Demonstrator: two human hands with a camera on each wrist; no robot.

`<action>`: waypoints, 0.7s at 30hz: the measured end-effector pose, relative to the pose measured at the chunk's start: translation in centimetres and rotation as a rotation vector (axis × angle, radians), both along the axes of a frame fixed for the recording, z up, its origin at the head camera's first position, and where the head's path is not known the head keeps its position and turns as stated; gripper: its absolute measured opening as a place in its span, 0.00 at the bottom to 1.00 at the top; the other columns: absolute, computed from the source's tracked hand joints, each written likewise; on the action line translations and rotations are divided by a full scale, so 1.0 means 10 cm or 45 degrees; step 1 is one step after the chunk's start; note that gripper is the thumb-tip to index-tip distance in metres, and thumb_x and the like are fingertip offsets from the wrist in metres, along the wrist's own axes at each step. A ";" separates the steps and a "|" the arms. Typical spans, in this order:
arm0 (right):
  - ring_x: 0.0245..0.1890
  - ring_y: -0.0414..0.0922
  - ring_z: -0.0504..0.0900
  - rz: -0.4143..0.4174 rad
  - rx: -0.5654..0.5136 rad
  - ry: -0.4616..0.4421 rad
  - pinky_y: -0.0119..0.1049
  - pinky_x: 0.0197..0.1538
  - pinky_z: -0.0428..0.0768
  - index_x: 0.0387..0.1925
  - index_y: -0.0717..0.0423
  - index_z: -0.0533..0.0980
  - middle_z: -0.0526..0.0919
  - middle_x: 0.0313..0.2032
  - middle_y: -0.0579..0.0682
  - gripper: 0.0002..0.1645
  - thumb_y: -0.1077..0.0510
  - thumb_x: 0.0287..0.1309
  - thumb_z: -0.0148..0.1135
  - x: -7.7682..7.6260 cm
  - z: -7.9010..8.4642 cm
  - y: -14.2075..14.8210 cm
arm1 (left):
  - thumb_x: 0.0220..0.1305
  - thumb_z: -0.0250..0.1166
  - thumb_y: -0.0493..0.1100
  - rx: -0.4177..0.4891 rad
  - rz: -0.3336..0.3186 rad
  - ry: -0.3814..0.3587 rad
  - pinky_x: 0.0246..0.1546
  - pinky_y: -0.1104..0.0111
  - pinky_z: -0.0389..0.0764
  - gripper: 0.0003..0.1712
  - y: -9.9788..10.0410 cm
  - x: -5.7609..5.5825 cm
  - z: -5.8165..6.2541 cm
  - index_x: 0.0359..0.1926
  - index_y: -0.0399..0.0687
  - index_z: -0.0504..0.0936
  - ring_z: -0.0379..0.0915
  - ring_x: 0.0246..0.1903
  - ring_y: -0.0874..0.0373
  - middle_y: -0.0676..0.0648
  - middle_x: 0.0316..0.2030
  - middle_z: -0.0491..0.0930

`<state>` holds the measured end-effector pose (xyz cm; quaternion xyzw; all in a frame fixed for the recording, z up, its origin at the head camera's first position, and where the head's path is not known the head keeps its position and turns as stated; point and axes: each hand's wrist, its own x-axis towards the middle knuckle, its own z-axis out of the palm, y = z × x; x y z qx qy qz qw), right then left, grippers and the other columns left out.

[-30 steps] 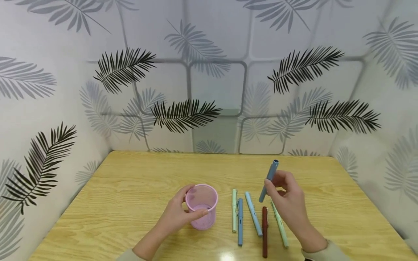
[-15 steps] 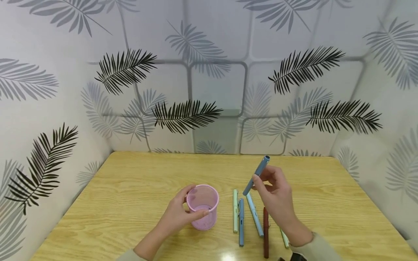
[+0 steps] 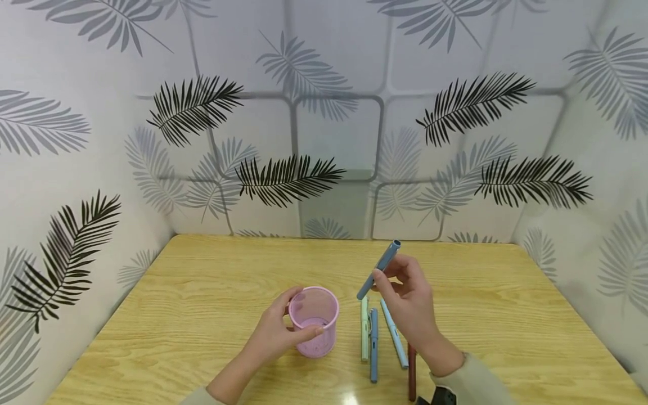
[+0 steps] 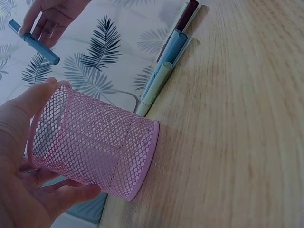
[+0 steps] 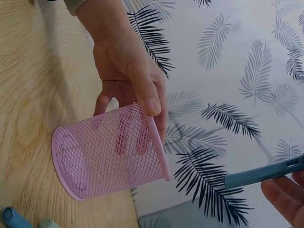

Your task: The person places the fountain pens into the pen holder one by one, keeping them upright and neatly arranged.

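A pink mesh pen cup stands upright on the table, and my left hand holds it by the rim, thumb along the near side. Up in the air to its right, my right hand pinches a blue pen between thumb and fingers. That pen is tilted, its lower end pointing down-left towards the cup. In the right wrist view the pen's end is apart from the cup's rim. Through the mesh wall in the left wrist view, no pen shows inside.
Right of the cup lie a light green pen, a blue pen, a light blue pen and a dark red pen, partly hidden by my right arm. Leaf-patterned walls border the wooden table at back and sides.
My right hand has moved left with the blue pen, closer to the cup, and the pen leans more. Its arm now hides another light green pen. The left hand and cup stay put.
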<state>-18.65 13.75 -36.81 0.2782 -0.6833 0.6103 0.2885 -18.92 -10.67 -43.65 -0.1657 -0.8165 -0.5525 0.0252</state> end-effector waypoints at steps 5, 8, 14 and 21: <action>0.30 0.50 0.78 0.061 -0.016 -0.006 0.36 0.34 0.82 0.46 0.68 0.68 0.73 0.33 0.60 0.16 0.76 0.56 0.56 -0.01 0.02 -0.11 | 0.44 0.75 0.53 -0.003 -0.007 -0.001 0.36 0.69 0.80 0.50 0.00 0.00 0.00 0.65 0.41 0.61 0.67 0.53 0.41 0.40 0.59 0.66; 0.30 0.50 0.78 0.084 -0.008 0.004 0.35 0.33 0.82 0.47 0.68 0.68 0.74 0.33 0.59 0.17 0.77 0.55 0.56 -0.02 0.00 -0.17 | 0.45 0.75 0.53 0.007 -0.014 -0.013 0.36 0.69 0.80 0.51 0.00 -0.01 0.00 0.66 0.41 0.61 0.67 0.53 0.41 0.41 0.60 0.65; 0.31 0.51 0.77 0.088 0.038 0.037 0.35 0.32 0.81 0.44 0.74 0.67 0.73 0.32 0.61 0.16 0.79 0.53 0.55 0.08 0.12 -0.32 | 0.45 0.75 0.53 0.031 -0.033 -0.009 0.36 0.69 0.80 0.50 -0.01 -0.02 -0.01 0.65 0.43 0.61 0.67 0.54 0.41 0.41 0.58 0.68; 0.33 0.45 0.78 0.051 0.076 -0.004 0.34 0.31 0.80 0.43 0.72 0.68 0.75 0.32 0.60 0.15 0.78 0.53 0.57 0.10 0.11 -0.40 | 0.47 0.74 0.54 0.023 -0.046 -0.022 0.37 0.69 0.80 0.50 -0.02 -0.01 0.00 0.66 0.44 0.60 0.67 0.54 0.42 0.41 0.59 0.67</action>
